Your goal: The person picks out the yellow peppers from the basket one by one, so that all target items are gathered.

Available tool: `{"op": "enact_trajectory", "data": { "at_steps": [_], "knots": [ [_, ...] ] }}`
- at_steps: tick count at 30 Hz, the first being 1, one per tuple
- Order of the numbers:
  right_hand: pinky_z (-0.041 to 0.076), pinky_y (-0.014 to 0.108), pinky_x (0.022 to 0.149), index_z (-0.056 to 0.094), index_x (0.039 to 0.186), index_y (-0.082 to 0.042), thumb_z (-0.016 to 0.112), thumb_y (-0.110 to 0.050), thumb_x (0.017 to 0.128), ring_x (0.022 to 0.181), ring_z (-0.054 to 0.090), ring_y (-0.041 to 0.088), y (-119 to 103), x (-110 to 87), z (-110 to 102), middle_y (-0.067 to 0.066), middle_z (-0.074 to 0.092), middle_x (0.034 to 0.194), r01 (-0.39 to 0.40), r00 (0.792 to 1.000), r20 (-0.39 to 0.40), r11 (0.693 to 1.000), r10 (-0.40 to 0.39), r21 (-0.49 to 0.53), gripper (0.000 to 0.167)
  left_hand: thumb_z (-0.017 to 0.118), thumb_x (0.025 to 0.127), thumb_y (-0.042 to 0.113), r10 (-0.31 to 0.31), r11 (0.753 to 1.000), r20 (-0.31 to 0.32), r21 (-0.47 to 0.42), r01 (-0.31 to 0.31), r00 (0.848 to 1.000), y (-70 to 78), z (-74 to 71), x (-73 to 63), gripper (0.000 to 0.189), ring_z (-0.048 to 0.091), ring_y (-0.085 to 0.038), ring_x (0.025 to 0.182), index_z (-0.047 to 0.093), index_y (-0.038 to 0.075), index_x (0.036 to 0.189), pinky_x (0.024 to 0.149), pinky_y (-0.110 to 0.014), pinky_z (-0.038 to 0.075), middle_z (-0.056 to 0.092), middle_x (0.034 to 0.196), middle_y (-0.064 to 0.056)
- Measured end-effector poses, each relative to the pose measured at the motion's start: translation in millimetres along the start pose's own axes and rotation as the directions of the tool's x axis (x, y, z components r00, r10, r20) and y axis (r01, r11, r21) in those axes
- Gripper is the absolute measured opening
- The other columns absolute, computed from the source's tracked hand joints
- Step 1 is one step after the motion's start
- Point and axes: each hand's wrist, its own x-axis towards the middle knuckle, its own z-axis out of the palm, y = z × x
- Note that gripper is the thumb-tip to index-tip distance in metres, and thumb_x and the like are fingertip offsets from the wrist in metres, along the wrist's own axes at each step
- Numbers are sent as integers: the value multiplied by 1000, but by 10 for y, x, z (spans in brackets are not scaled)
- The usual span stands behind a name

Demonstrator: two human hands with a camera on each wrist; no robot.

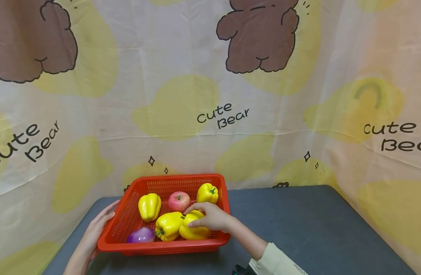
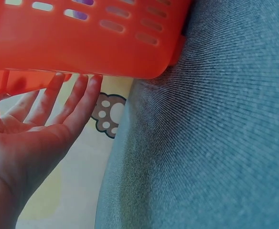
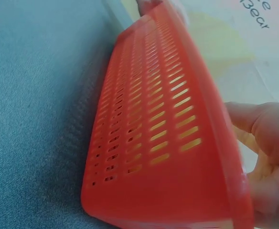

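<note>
A red plastic basket (image 1: 169, 248) stands on the dark table, holding fruit and vegetables. My left hand (image 1: 95, 231) is at its left side; in the left wrist view the left hand's fingers (image 2: 75, 107) are fairly straight, their tips touching the basket's rim. Inside the basket, my right hand (image 1: 212, 217) curls its thumb and fingers over a yellow bell pepper (image 1: 193, 233) at the front right. Touching that pepper is another yellow bell pepper (image 1: 169, 226). From the right wrist camera, the basket's wall (image 3: 144, 119) hides the pepper, and the right hand (image 3: 273, 148) shows beyond the rim.
Also in the basket are a red apple (image 1: 179, 201), a purple eggplant (image 1: 141, 235), a yellow pepper at the left (image 1: 149, 207) and one at the back right (image 1: 207, 193). Around the grey-blue tabletop (image 1: 300, 225) hangs a bear-printed curtain (image 1: 183, 107).
</note>
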Motion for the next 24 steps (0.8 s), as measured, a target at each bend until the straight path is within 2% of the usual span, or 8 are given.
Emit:
{"op": "enact_trajectory", "data": {
  "at_steps": [7, 11, 13, 17, 19, 24],
  "knots": [
    [51, 51, 104, 74, 127, -9, 80, -18, 94, 122, 57, 27, -32, -85, -25, 4, 69, 129, -6, 999, -45, 998, 10, 70, 35, 41, 115, 32, 47, 999, 12, -20, -47, 999, -15, -7, -4, 32, 74, -12, 100, 59, 55, 129, 82, -37, 65, 71, 112, 19],
    [52, 53, 101, 73, 129, -11, 80, -19, 94, 123, 57, 30, -50, -132, -44, 6, 68, 131, -15, 997, -76, 993, 24, 113, 36, 41, 115, 32, 58, 998, 13, -19, -57, 998, -16, -4, -10, 33, 74, -12, 99, 60, 56, 129, 81, -37, 65, 71, 112, 18],
    [55, 48, 95, 73, 130, -11, 80, -18, 95, 122, 57, 30, -61, -155, -58, 8, 67, 132, -16, 995, -95, 989, 30, 146, 37, 41, 115, 32, 57, 998, 12, -19, -57, 998, -15, -3, -12, 33, 74, -12, 100, 60, 56, 129, 82, -36, 65, 71, 112, 18],
    [57, 38, 74, 72, 132, -12, 80, -20, 95, 112, 58, 28, -76, -198, -82, 14, 63, 131, -28, 990, -128, 973, 59, 230, 39, 41, 115, 32, 59, 998, 14, -23, -58, 998, -13, -2, -13, 33, 74, -12, 100, 60, 55, 130, 82, -36, 65, 71, 113, 19],
    [58, 37, 67, 71, 133, -12, 80, -21, 95, 109, 59, 28, -78, -211, -95, 16, 62, 131, -33, 987, -141, 964, 72, 266, 41, 41, 116, 32, 58, 998, 15, -25, -58, 998, -11, -1, -14, 33, 74, -12, 100, 60, 55, 129, 82, -36, 65, 71, 113, 18],
    [62, 42, 68, 70, 136, -12, 79, -24, 96, 103, 64, 25, -53, -233, -111, 18, 61, 131, -39, 984, -151, 947, 92, 320, 43, 41, 115, 33, 40, 999, 14, -26, -40, 999, -7, 0, -15, 32, 74, -12, 100, 58, 55, 130, 83, -36, 65, 71, 113, 19]
  ]
}}
